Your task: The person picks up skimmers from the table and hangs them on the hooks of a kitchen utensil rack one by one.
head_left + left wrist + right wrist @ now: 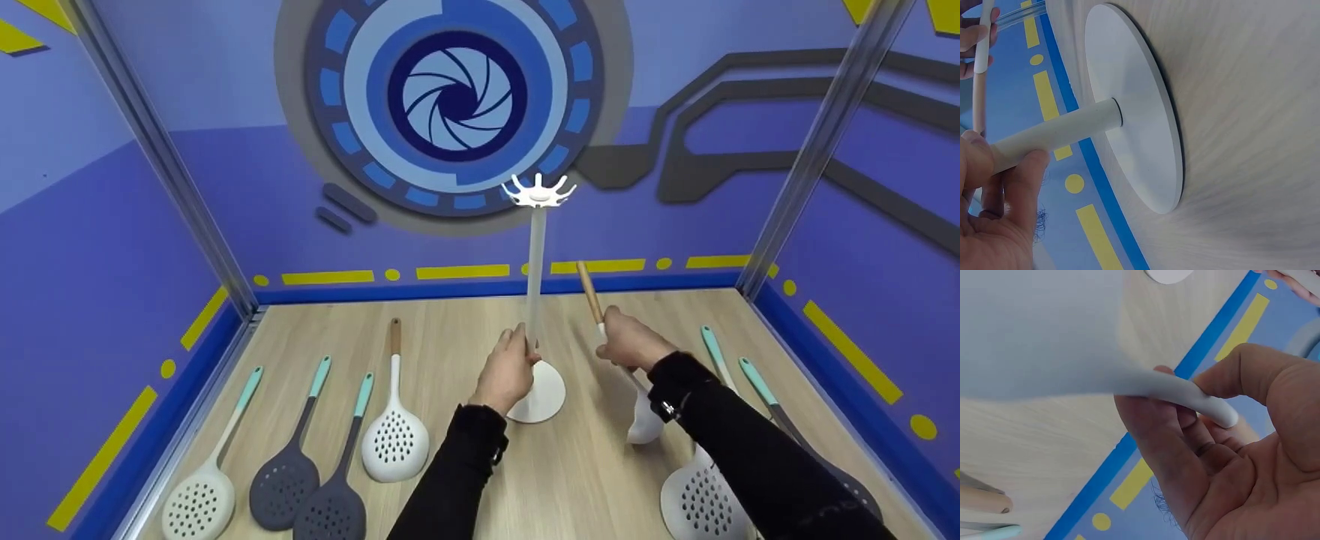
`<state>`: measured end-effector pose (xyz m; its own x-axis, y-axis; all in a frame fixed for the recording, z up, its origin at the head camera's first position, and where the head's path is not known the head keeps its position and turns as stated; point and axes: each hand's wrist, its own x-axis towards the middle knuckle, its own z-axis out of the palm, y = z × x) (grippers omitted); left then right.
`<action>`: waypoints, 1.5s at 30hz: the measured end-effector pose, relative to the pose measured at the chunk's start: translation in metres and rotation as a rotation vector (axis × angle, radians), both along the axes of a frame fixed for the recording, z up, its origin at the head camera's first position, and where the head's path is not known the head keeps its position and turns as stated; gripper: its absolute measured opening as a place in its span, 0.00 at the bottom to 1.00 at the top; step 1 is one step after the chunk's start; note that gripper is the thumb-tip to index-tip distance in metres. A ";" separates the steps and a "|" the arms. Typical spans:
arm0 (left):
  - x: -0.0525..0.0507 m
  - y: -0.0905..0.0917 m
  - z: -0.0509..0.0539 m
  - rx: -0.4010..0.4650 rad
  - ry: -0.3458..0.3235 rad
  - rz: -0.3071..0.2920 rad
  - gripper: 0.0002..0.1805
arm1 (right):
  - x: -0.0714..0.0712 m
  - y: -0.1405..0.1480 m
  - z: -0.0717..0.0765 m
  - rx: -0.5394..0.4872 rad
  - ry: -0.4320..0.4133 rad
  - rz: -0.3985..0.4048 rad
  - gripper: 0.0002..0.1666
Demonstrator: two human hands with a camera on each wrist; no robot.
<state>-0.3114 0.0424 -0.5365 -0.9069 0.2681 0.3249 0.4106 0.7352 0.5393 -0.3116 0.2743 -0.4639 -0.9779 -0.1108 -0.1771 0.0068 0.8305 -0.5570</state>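
In the head view a white stand with a hooked top (538, 196) and round base (551, 394) rises from the table. My left hand (506, 371) grips its pole low down; the left wrist view shows fingers and thumb around the pole (1061, 132) above the base (1134, 112). To the right of the stand, my right hand (634, 341) holds a white utensil with a wooden handle (589, 292), handle up and head (645, 421) down. The right wrist view has my thumb and fingers pinching its white shaft (1185, 391).
On the left lie a white slotted turner (395, 442), two dark ones (285, 484) (330, 510) and a pale skimmer (199, 502). At the right are a pale skimmer (701, 499) and a dark turner (851, 487), partly behind my sleeve. A blue-purple wall (225, 195) stands behind.
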 end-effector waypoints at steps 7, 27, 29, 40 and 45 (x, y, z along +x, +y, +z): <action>0.000 0.000 -0.001 0.016 0.015 -0.004 0.27 | -0.002 0.000 0.008 0.033 0.106 0.028 0.30; 0.001 0.000 0.001 0.018 -0.020 0.010 0.26 | -0.007 0.004 0.028 -0.006 0.204 0.044 0.24; 0.001 0.000 0.002 0.021 -0.028 0.012 0.27 | -0.007 0.003 0.030 -0.008 0.218 0.042 0.26; 0.003 0.000 0.002 0.000 -0.026 0.015 0.33 | -0.008 0.001 0.043 -0.035 0.323 0.092 0.25; 0.002 0.000 0.001 -0.001 -0.018 0.018 0.32 | -0.011 0.000 0.051 -0.055 0.337 0.102 0.26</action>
<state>-0.3092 0.0426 -0.5358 -0.9171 0.2524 0.3086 0.3880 0.7431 0.5453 -0.3224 0.2747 -0.4132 -0.9638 -0.2114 0.1624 -0.2664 0.7861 -0.5578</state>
